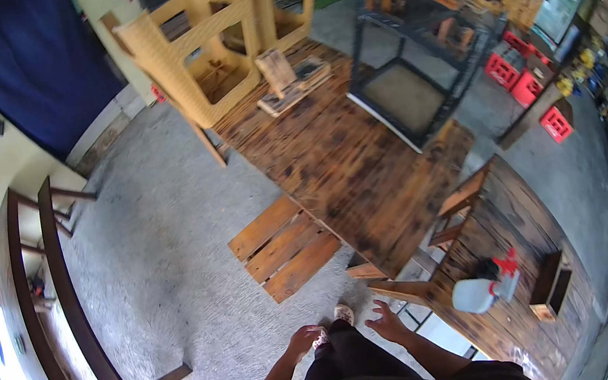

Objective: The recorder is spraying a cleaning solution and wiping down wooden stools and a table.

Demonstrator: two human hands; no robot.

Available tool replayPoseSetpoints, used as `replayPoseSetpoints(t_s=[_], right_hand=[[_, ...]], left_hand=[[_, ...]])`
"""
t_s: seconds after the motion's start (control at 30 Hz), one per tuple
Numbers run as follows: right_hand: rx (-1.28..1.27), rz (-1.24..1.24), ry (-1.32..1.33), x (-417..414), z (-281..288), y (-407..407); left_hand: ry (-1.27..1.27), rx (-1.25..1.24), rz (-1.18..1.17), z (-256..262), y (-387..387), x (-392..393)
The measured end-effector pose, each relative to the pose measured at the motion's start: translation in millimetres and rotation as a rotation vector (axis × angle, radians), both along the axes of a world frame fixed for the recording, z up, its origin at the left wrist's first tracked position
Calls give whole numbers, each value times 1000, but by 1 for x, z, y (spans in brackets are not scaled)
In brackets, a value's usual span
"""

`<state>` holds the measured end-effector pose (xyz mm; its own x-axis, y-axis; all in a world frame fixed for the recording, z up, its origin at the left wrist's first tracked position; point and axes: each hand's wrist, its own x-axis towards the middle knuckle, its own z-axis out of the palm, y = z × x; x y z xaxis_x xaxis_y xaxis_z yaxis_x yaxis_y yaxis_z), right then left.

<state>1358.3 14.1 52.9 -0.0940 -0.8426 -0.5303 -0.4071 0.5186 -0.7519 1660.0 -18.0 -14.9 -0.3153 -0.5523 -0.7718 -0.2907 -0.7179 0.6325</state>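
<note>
My left hand hangs in front of my legs above the concrete floor, fingers loosely bent and apart, with nothing seen in it. To the right, my right hand is spread, also holding nothing, close to the edge of a wooden table. On that table a spray bottle with a red trigger lies tipped over beside an open wooden box. Ahead stands a longer wooden table bearing yellow plastic stools, a wooden holder and a black metal-framed stool or chair, which rests upside down.
A slatted wooden stool stands against the long table's near-left side. Dark wooden benches lie along the left wall, their legs jutting out. A blue curtain hangs at the upper left. Red crates stand on the floor at right.
</note>
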Motion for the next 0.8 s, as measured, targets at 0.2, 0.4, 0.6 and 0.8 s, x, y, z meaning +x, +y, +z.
replayPoseSetpoints(t_s=[0.2,0.4,0.6,0.8], right_hand=[[75,163,2,-67,97,69],[309,341,381,-163,163,97],[233,-43,661,-249,192,87],[-245,-85,799,-249,139,71]], left_hand=[[45,-347,-173,76,-16,-66],[100,-722,-484,174,-38,-179],[452,-1263,-388,252,-14,-321],[328,-1194,-288,250,-11,-409]])
